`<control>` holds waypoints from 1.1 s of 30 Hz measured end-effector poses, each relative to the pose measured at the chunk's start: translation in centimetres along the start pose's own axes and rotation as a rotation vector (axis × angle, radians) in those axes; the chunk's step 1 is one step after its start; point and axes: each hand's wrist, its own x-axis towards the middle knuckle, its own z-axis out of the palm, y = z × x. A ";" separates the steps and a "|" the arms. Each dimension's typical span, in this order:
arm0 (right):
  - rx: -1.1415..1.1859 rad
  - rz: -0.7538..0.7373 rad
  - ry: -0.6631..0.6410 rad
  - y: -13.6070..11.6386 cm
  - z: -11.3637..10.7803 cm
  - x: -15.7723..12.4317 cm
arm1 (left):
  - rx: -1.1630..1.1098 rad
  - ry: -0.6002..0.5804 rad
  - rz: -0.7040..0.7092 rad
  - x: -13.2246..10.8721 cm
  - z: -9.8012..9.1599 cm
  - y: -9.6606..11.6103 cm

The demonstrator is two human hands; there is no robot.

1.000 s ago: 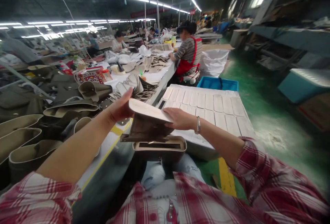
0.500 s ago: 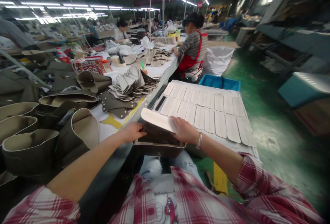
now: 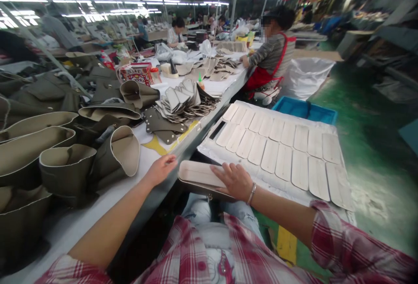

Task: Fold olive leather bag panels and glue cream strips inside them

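A pale, round-ended panel [image 3: 197,174] lies level in the mouth of a dark bag body [image 3: 204,189] above my lap. A small metal fitting hangs at the bag's near side. My right hand [image 3: 235,180] rests on the panel's right part, fingers spread over its surface. To the left of the bag, just off its end, my left hand [image 3: 160,170] is in the air by the table edge, fingers loosely bent and holding nothing that I can see. The inside of the bag is hidden under the panel.
On the right, rows of pale panels [image 3: 269,155] lie on a white-covered board [image 3: 225,155]. Dark bag bodies [image 3: 68,162] crowd the left table, with a pile of flaps [image 3: 183,101] behind. A blue crate [image 3: 303,109] and a co-worker [image 3: 274,53] are beyond.
The panel has gone from tilted up to lying level in the bag's mouth. My left hand has let go of the bag and moved left. The view has turned left.
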 end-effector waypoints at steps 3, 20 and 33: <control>0.005 -0.017 -0.031 -0.3 0.2 0.0 | -0.115 -0.022 -0.053 -0.6 2.4 -1.2; 0.051 -0.132 -0.337 0.1 0.4 2.6 | 0.413 -0.105 0.252 1.4 5.9 3.1; 1.539 0.848 -0.775 8.0 -0.9 -1.4 | 0.587 -0.605 0.696 -0.4 9.4 6.5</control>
